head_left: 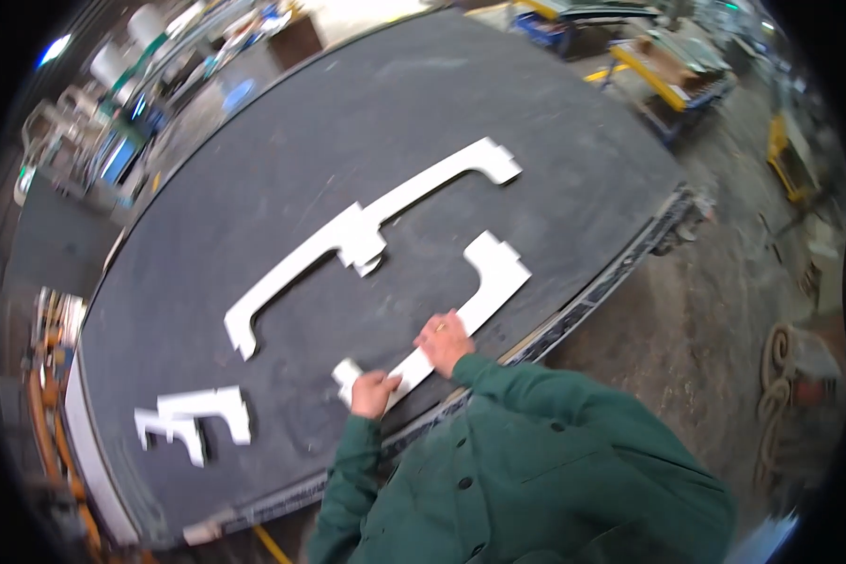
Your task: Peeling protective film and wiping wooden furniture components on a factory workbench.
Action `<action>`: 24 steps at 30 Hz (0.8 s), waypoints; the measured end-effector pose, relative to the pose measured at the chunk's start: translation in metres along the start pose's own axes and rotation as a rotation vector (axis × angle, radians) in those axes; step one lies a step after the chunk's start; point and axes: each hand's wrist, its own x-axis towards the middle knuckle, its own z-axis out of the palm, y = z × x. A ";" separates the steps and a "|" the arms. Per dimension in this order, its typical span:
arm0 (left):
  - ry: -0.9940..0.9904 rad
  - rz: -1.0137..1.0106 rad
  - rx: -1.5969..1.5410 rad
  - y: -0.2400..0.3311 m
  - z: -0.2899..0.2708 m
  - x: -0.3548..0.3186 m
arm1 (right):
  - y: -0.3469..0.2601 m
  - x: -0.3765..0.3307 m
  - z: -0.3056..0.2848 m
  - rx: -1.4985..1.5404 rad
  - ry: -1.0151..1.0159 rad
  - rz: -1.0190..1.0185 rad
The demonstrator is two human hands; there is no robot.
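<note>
Both bare hands on one white strip (501, 280), which lies along the near edge of a dark table (404, 94). Left hand (373, 393) at the strip's left end, thumb laid over the top face; its fingers are mostly hidden, so cannot tell whether they close around the edge. Right hand (445, 343) palm down across the middle of the strip, fingers together and reaching over its far edge, a ring on one finger. Contact clear; cannot tell whether this hand clenches or only rests.

Strip shape: straight middle, ends turned away from the wearer. Right end broad and stepped; short left end shows just beyond the left hand.

Farther across the table, apart from the strip: a long white frame (289, 272), two arms meeting at a blocky middle, outer ends bent toward the wearer. To the left, two small white brackets (218, 402), close together and partly overlapping in view; which lies on top is unclear.

Wearer: green jacket (536, 470), sleeves down to the wrists. Beyond the table at upper right, a cart (650, 77) with a yellow edge, loaded with flat material. Right side: bare grey floor (630, 362), with rolled material (778, 352) farther out. Upper left: blurred shop equipment.
</note>
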 end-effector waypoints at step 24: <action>0.332 -0.092 0.611 0.028 -0.183 -0.020 | -0.008 0.013 -0.031 0.178 -0.001 0.037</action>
